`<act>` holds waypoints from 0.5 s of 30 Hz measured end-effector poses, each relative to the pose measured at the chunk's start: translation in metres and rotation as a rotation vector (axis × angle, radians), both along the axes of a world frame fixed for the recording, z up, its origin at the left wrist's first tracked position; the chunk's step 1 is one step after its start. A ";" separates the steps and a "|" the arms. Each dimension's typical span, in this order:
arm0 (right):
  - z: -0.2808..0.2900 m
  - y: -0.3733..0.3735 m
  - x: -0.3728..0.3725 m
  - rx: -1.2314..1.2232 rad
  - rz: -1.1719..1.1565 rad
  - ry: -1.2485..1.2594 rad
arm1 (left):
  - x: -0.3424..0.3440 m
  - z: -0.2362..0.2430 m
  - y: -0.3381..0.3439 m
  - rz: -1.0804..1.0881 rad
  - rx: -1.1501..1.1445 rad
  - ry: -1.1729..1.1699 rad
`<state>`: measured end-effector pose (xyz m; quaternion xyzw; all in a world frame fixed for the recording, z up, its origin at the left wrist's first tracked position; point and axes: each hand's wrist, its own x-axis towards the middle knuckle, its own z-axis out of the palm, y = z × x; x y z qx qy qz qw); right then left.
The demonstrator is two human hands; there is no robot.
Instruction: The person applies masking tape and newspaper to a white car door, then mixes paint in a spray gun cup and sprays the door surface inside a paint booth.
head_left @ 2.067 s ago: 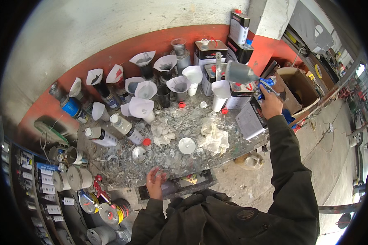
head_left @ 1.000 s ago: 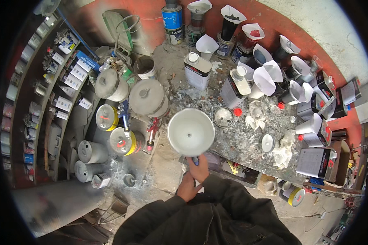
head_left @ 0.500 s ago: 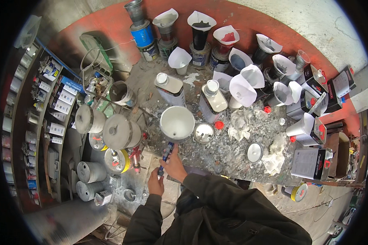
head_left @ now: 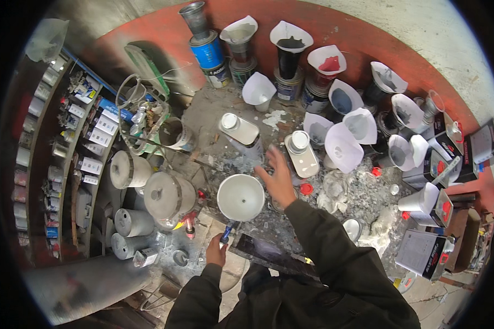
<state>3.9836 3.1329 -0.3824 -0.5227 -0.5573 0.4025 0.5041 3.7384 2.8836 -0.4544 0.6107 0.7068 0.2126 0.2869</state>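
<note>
Near the front edge of the desk (head_left: 203,115), our left hand (head_left: 216,252) grips the blue spray gun (head_left: 225,236), its open pale cup (head_left: 241,197) facing up. Our right hand (head_left: 280,178) is empty, fingers spread, between the left can (head_left: 240,132) and the right can (head_left: 304,163); can't tell if it touches either. Looks like a reach step to us; next move calls for a sure one-handed grip, cup level

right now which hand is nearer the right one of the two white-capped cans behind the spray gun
Right. The right hand is open just left of the can; the left hand is farther off, lower left, holding the blue spray gun.
</note>
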 end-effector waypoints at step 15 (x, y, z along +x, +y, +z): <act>0.072 0.035 -0.015 0.105 -0.129 -0.028 | 0.008 0.033 -0.063 0.310 -0.130 -0.120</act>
